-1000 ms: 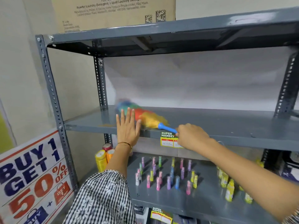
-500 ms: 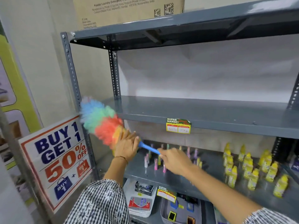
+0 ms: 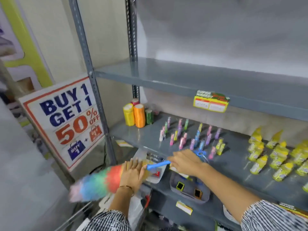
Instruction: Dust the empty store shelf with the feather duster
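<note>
Duster (image 3: 100, 181) low in frame, left of centre, rainbow head blurred, pointing lower left, well below bare grey shelf (image 3: 183, 77) at mid-frame. Right hand (image 3: 186, 161) closed on blue handle (image 3: 158, 164). Left hand (image 3: 132, 174) flat, fingers extended, pressed against feathers by handle. Sale sign (image 3: 66, 120) at left.

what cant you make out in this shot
- Head view, feather duster: the head is motion-blurred, so the fibres do not show.
- Price label on the empty shelf: print too blurred to read.
- Right hand: fingers hide the grip on the blue handle.
- Left hand covers part of the duster head.
</note>
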The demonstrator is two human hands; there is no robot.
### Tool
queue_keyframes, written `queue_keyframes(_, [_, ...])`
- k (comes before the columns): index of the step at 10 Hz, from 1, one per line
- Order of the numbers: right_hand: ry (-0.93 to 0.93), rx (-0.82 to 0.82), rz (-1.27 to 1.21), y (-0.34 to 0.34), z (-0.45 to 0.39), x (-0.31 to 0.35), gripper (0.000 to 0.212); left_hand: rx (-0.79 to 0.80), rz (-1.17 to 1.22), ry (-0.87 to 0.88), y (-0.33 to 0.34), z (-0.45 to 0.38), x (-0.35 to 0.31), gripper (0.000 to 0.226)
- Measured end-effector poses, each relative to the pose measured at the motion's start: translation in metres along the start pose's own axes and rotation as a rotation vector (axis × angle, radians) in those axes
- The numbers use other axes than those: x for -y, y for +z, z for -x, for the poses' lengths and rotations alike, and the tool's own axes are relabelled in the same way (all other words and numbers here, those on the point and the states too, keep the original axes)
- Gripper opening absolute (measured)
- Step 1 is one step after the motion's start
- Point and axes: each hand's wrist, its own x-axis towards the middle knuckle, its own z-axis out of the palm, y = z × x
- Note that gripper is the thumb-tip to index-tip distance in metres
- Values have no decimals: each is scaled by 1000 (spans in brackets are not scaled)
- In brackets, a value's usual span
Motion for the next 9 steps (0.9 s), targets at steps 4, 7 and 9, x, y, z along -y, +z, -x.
queue_keyframes(4, [-509, 208, 93, 167, -195, 122, 19, 260, 194, -516, 180, 50, 167, 57])
queue_keyframes(7, [-686, 291, 184, 373, -251, 218, 24, 246, 214, -718, 335, 83, 239, 58])
queue_keyframes(9, [-594, 344, 196, 430, -252, 229, 22, 175, 236, -768, 374, 87, 248, 60])
